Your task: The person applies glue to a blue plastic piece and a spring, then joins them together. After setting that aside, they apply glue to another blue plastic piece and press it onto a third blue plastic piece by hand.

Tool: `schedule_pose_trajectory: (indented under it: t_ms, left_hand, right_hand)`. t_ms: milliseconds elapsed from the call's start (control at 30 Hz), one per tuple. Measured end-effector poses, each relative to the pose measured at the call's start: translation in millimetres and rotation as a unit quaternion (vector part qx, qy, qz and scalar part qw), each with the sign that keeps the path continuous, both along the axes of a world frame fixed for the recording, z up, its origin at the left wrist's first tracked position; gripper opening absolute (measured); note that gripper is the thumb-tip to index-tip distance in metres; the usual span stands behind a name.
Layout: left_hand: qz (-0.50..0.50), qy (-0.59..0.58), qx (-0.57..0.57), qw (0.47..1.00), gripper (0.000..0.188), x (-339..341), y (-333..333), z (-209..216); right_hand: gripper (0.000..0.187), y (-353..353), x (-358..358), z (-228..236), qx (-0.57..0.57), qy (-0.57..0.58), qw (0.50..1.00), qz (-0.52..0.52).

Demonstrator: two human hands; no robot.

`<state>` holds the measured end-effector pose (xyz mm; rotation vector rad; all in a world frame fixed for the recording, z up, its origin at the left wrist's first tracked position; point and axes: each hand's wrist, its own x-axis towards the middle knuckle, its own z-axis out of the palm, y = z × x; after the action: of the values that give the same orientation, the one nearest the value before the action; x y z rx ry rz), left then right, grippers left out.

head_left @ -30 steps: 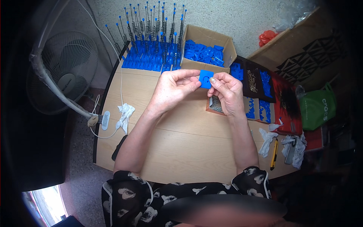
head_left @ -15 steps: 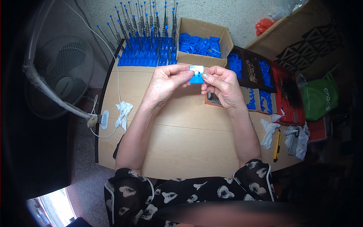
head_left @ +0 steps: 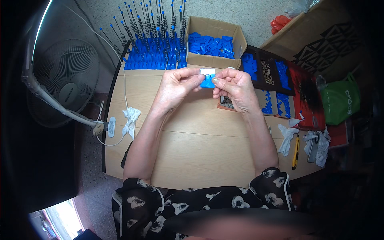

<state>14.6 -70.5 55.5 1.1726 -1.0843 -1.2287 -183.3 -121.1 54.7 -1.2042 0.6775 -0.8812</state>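
Between my two hands, above the far part of the wooden table, is a small flat blue plastic piece [head_left: 207,83] whose upper part shines white in the light. My left hand [head_left: 179,85] pinches its left edge between thumb and fingers. On the other side my right hand [head_left: 235,87] pinches it, the thumb lying near a raised bit at its middle. Fingertips cover both side edges. Just beyond my hands stands a cardboard box [head_left: 214,62] of similar blue plastic pieces [head_left: 211,45].
Blue bases with springs and rods [head_left: 154,52] stand in rows at back left. Trays of blue parts [head_left: 283,74] and screws [head_left: 267,73] line the right. Near the right edge lie a yellow utility knife [head_left: 295,152] and tissues [head_left: 286,138]. A fan [head_left: 66,82] stands left.
The raised bit at the middle of the blue piece, pale before, now looks blue. Both hands keep their pinch in nearly the same place; the whole view has shifted slightly.
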Motion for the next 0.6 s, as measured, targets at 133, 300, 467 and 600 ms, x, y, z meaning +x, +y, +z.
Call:
schedule_pose_trajectory:
  t_ms: [133,300,467,600]
  left_hand:
    - [0.005,-0.014,0.000,1.000,0.026,-1.9,0.5,3.0]
    - [0.002,-0.008,-0.007,1.000,0.028,0.5,0.7,-2.0]
    - [0.013,-0.006,-0.005,1.000,0.024,-3.2,1.3,3.1]
    - [0.022,-0.018,0.002,1.000,0.024,-2.9,2.5,4.2]
  right_hand:
    - [0.012,0.5,-0.1,1.4,-0.008,0.009,1.000,-0.004]
    - [0.011,1.3,1.7,-0.6,-0.015,0.012,1.000,-0.004]
    - [0.012,1.2,0.7,-2.0,-0.032,0.017,0.999,-0.005]
    - [0.013,1.9,3.2,-0.5,-0.023,0.023,0.999,-0.009]
